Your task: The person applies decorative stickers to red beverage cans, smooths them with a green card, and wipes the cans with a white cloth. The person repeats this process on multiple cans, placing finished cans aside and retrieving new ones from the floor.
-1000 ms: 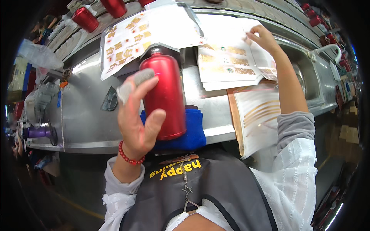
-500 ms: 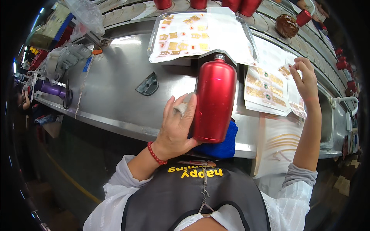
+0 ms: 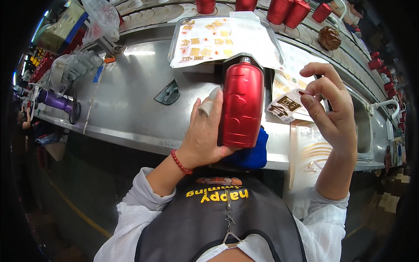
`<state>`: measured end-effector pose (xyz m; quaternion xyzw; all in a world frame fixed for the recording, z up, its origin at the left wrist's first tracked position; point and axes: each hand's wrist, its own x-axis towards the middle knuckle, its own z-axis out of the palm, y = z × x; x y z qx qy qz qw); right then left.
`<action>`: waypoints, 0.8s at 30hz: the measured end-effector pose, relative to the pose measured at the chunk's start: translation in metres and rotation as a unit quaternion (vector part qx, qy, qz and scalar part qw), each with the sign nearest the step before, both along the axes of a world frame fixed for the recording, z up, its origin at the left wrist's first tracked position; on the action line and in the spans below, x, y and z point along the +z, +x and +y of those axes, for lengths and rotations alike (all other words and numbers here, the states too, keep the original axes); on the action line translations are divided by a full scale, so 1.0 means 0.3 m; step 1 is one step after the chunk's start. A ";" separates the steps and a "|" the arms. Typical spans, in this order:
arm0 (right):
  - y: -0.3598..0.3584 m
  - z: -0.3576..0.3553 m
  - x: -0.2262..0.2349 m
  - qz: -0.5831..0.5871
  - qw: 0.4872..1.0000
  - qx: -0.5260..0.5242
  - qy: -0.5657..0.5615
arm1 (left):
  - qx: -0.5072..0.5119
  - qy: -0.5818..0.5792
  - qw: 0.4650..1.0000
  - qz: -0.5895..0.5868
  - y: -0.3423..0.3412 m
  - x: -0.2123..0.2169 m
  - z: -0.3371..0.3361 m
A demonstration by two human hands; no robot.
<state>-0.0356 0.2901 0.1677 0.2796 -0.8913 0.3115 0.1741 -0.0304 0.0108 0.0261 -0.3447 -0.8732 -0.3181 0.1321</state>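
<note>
A glossy red metallic bottle [image 3: 241,102] with raised shapes on its face lies with its neck in a dark notched rest [image 3: 244,57]. My left hand [image 3: 208,126] grips its lower left side, a pale finger cover on one finger. To the right of the bottle, my right hand [image 3: 332,105] pinches a thin decal piece [image 3: 286,106] with brown characters between thumb and finger. The decal hangs toward the bottle, apart from it. Beneath the bottle's base lies a blue cloth [image 3: 258,150].
A tray [image 3: 173,41] with sheets of gold decals [image 3: 203,37] stands behind the bottle. More decal sheets [image 3: 286,78] lie at the right, near a sink [image 3: 364,131]. A dark curved scraper-like piece [image 3: 167,92] rests on the steel table [image 3: 131,105]. Red bottles [image 3: 277,11] stand on the conveyor behind.
My right hand has come left and nearer, bringing a decal piece away from the sheets. The bottle has turned, now showing raised shapes. Bottles on the conveyor have shifted right.
</note>
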 end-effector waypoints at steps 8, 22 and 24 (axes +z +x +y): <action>-0.009 -0.040 0.026 0.003 0.999 0.050 0.005 | -0.043 0.090 0.995 -0.032 -0.014 0.005 0.032; -0.247 -0.114 -0.240 -0.090 0.994 0.019 -0.053 | -0.125 0.108 0.977 -0.138 -0.051 -0.019 -0.024; -0.255 -0.109 -0.243 -0.097 0.994 0.024 -0.045 | -0.170 0.222 0.922 -0.268 -0.055 0.024 -0.024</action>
